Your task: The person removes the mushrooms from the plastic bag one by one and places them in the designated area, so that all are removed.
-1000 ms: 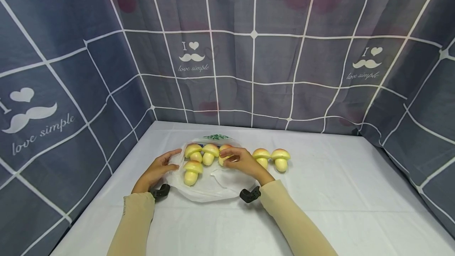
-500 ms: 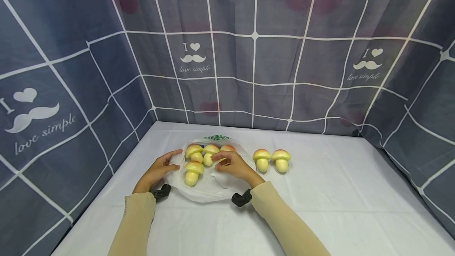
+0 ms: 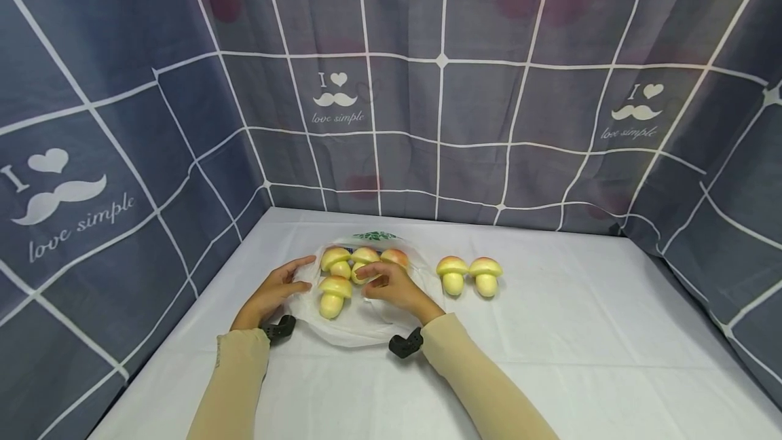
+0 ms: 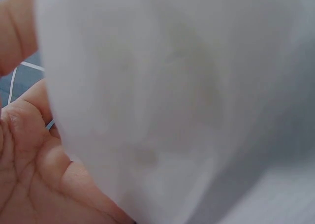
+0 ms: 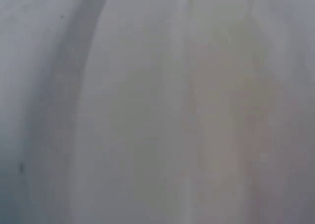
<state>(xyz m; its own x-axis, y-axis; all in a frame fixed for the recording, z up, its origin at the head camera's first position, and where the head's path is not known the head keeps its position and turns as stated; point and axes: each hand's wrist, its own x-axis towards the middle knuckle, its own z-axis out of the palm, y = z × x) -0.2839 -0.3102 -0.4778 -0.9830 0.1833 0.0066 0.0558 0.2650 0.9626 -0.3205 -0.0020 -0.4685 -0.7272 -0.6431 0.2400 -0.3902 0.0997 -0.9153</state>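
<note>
Rests the left hand (image 3: 271, 294) along the left edge of a thin white plastic bag (image 3: 354, 333), with fingers extended and relaxed, not grasping; in the left wrist view, shows an uncurled palm beside the blurred film. Has the right hand (image 3: 397, 285) over the right part of the bag, with fingers loosely bent and fingertips apart, seemingly released; cannot tell about light contact with film or mushroom. Shows four yellow mushrooms inside the bag: at the back, a left mushroom (image 3: 336, 260), a middle mushroom (image 3: 364, 254) partly covered by the right fingertips, and a right mushroom (image 3: 394, 257) with only its reddish cap in sight; nearer, a front mushroom (image 3: 334, 294) with stem toward the person. Shows two more, an inner mushroom (image 3: 452, 273) and an outer mushroom (image 3: 485, 276), side by side on the white tablecloth (image 3: 580, 324) right of the bag. Wears beige sleeves (image 3: 482, 372) and a black camera (image 3: 406, 343) at each wrist. Faces a grey-blue curtain (image 3: 476, 100) with white grid lines and moustache motifs
</note>
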